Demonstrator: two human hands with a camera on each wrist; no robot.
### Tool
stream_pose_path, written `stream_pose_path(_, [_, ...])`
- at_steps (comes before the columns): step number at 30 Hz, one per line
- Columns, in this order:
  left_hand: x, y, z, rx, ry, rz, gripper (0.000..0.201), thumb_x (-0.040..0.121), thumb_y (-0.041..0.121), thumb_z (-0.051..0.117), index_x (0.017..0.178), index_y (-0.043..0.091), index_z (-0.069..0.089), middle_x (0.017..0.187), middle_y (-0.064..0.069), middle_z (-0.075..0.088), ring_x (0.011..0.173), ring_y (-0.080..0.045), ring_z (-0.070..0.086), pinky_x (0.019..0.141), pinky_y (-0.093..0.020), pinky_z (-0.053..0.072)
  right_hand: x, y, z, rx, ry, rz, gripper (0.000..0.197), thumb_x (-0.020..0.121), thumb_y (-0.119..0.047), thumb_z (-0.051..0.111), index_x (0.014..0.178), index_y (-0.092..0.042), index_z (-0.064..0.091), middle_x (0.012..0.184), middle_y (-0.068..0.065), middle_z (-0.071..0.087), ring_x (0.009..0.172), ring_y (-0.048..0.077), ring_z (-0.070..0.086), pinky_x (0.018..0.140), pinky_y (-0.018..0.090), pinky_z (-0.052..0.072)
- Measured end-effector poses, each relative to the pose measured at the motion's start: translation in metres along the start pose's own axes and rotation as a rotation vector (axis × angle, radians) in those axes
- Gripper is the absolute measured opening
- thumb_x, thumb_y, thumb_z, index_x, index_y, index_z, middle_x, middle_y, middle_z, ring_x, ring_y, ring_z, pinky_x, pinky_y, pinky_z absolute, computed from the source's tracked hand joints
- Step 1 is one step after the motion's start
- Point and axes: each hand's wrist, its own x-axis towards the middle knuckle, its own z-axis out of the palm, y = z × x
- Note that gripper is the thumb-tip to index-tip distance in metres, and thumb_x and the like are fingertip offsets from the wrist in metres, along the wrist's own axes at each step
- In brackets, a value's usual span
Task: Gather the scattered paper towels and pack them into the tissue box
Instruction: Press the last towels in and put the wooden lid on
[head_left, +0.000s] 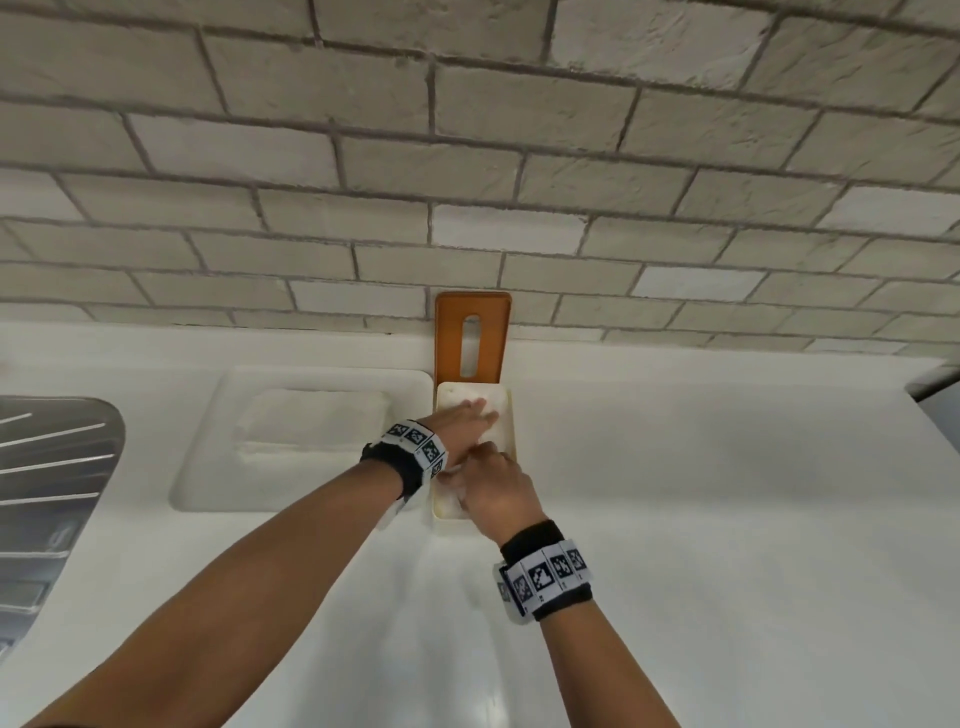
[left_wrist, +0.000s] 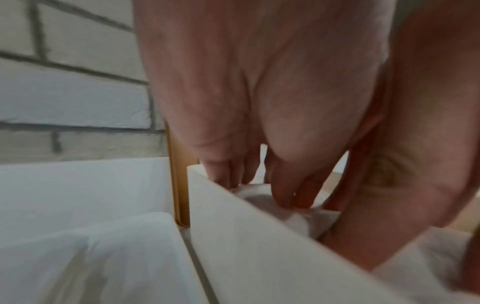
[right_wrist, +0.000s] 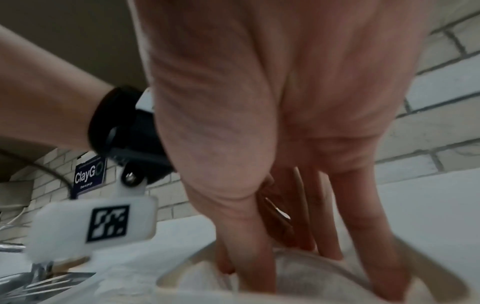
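Against the brick wall (head_left: 467, 156), a white bench (head_left: 701, 493) is seen, and the open tissue box (head_left: 511, 415) stands on it with its orange lid (head_left: 447, 338) propped behind. Beside the box, a recessed tray (head_left: 208, 441) is set into the bench. The left hand (head_left: 465, 423) is laid flat, fingers straight, on the paper towels (head_left: 452, 400) inside the box. The right hand (head_left: 496, 491) is pressed into the towels nearer the box's front, its fingers extended downward.
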Motion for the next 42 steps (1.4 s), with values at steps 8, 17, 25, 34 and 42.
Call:
stream_pose_path(8, [-0.089,-0.090,0.022,-0.213,0.434,-0.153,0.028,0.103,0.024,0.059,0.130,0.018,0.064,0.134,-0.005,0.063,0.126,-0.027,0.058,0.102,-0.043,0.051,-0.039,-0.002,0.011,0.062,0.060,-0.094,0.052,0.103,-0.010,0.051,0.130,-0.047,0.076,0.169,0.002,0.038,0.157,0.027,0.035,0.121,0.044,0.043])
stream_pose_path(17, [-0.121,-0.186,0.046,0.070,0.165,-0.223,0.034,0.104,0.024,0.057,0.135,0.012,0.059,0.136,-0.007,0.057,0.127,-0.031,0.056,0.101,-0.047,0.051,-0.033,-0.054,0.025,0.305,0.694,-0.063,0.034,0.087,0.001,0.073,0.107,-0.025,0.082,0.130,-0.003,0.072,0.123,0.027,0.065,0.091,0.043,0.061])
stream_pose_path(25, [-0.121,-0.209,0.029,-0.189,0.348,-0.252,0.035,0.107,0.024,0.052,0.138,0.014,0.065,0.127,-0.011,0.071,0.118,-0.038,0.063,0.101,-0.050,0.051,-0.014,-0.094,0.025,0.557,0.693,-0.015,0.028,0.097,-0.009,0.067,0.115,-0.027,0.078,0.124,-0.012,0.075,0.119,0.015,0.064,0.093,0.029,0.056])
stream_pose_path(34, [-0.169,-0.209,-0.032,-0.473,0.691,-0.249,0.030,0.101,0.035,0.060,0.079,0.014,0.056,0.061,-0.002,0.052,0.059,-0.025,0.047,0.063,-0.035,0.034,0.055,-0.148,0.030,0.942,0.424,0.098,0.050,0.105,-0.032,0.067,0.153,-0.028,0.052,0.144,-0.009,0.065,0.131,0.008,0.060,0.113,0.034,0.051])
stream_pose_path(42, [-0.200,-0.137,-0.016,-1.343,0.577,-0.204,0.060,0.099,0.067,0.057,0.139,0.021,0.059,0.141,0.009,0.064,0.127,-0.010,0.060,0.110,-0.044,0.046,0.023,-0.165,0.010,1.441,0.299,0.031,0.044,0.108,-0.044,0.063,0.149,-0.033,0.051,0.138,-0.018,0.070,0.127,0.004,0.066,0.116,0.043,0.051])
